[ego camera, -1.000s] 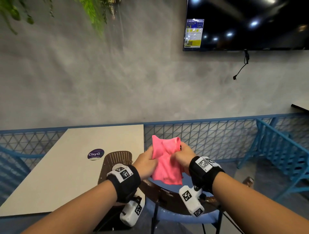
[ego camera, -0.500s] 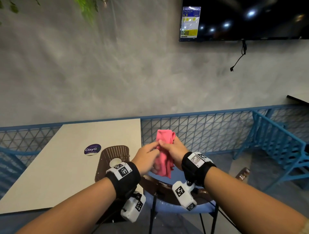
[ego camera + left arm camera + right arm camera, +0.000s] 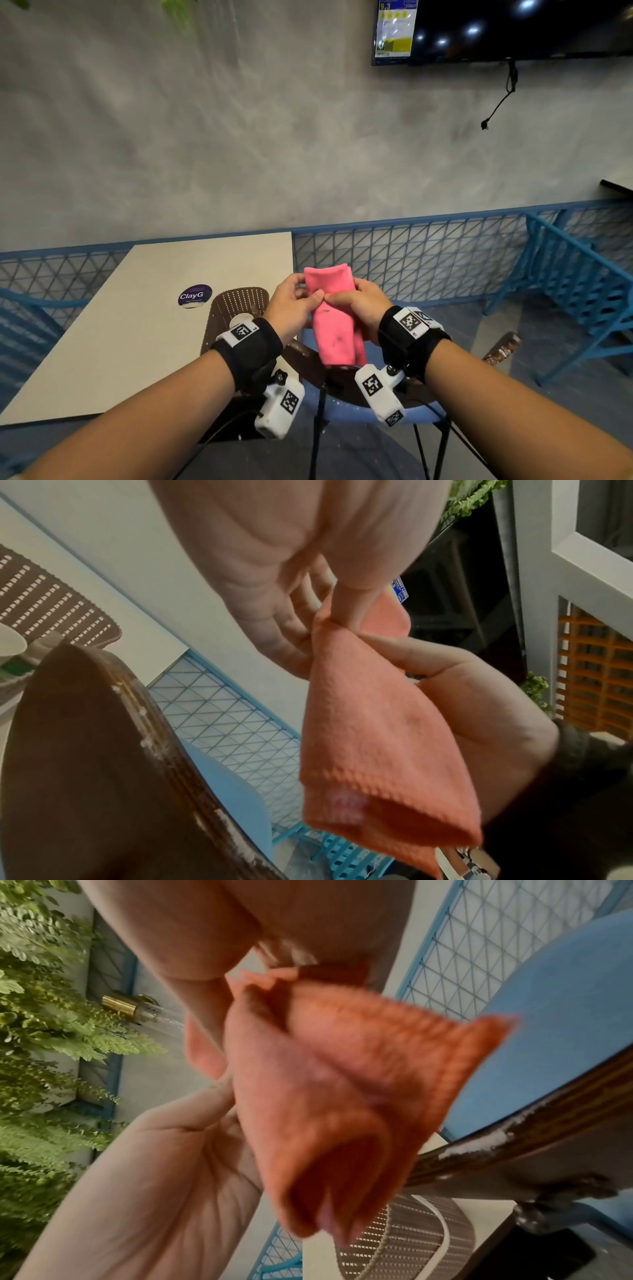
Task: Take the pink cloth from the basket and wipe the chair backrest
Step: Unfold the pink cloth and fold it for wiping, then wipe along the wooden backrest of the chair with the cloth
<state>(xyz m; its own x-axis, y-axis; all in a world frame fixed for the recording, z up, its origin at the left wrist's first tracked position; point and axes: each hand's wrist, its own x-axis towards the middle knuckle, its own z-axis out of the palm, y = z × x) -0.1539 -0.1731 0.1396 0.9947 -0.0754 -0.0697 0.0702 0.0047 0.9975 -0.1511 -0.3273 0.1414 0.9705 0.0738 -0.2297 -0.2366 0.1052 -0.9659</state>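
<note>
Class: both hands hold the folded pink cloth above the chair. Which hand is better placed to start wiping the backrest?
Probably the right hand: the pink cloth lies against its palm, directly above the backrest.

"ClayG" on table sticker (image 3: 194, 296); TV label (image 3: 393, 29) "9.3"

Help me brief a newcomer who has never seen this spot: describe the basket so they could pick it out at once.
Start at the pale rectangular table along the blue mesh railing. On its near right corner, right of the round purple sticker, stands the basket, just beyond the left hand. It is the only brown thing on the table, its wall perforated with rows of small holes.
</note>
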